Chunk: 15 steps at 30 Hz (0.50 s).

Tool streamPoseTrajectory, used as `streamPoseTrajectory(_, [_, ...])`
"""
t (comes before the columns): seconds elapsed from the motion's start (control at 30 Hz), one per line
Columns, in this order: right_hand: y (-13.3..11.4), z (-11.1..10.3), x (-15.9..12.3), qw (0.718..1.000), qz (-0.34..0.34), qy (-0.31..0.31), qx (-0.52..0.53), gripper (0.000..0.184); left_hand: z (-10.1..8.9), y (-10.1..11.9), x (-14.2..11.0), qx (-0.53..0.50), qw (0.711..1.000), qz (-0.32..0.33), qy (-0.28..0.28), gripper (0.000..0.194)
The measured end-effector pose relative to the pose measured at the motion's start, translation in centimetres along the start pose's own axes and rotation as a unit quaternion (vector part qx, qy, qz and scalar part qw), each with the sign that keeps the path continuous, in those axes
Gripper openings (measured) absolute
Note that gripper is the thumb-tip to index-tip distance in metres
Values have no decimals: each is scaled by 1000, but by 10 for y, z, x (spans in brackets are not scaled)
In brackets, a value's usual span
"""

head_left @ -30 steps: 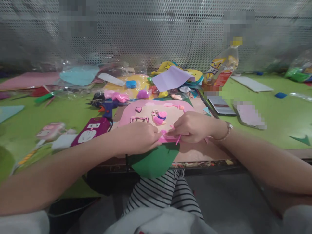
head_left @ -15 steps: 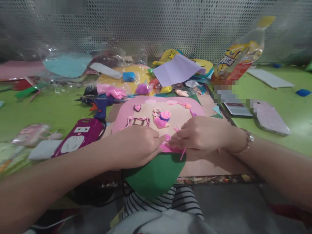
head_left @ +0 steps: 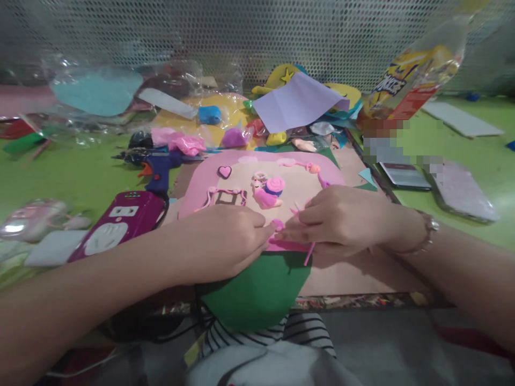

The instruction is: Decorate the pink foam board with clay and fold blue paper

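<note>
A rounded pink card (head_left: 193, 182) with a beige middle lies before me, decorated with a clay snail (head_left: 273, 187), a dark-edged pink heart (head_left: 224, 172) and a small brown frame (head_left: 226, 197) trimmed in pink. At its lower edge my left hand (head_left: 233, 236) is closed, fingertips pinching a small lump of pink clay (head_left: 277, 224). My right hand (head_left: 341, 220) comes in from the other side, fingers curled, its fingertips at the same clay. A thin pink stick (head_left: 309, 254) pokes out below and above the right fingers. Part of the clay is hidden by the fingers.
Green card (head_left: 253, 295) overhangs the board's front edge. Left are a purple power strip (head_left: 116, 225) and a blue glue gun (head_left: 159, 171). Bagged clay lumps (head_left: 185, 143) and a lilac sheet (head_left: 295, 104) lie behind. A tall bottle (head_left: 414, 80) and phones (head_left: 462, 190) are right.
The view has shifted slightly closer, spreading the side objects outward. Both hands keep nearly the same hold at the pink clay, and the stick stays in the right hand.
</note>
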State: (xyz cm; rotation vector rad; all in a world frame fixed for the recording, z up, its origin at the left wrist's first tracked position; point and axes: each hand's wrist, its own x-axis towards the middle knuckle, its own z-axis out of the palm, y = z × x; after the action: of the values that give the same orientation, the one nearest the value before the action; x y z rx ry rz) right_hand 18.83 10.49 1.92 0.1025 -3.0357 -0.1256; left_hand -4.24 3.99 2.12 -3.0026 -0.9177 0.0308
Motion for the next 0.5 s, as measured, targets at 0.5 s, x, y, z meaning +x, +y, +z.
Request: streamPoseTrajectory(0.5, [4,4,-3,999,21,-24,-16,33,0,-1,-2,43,999,28,17,25])
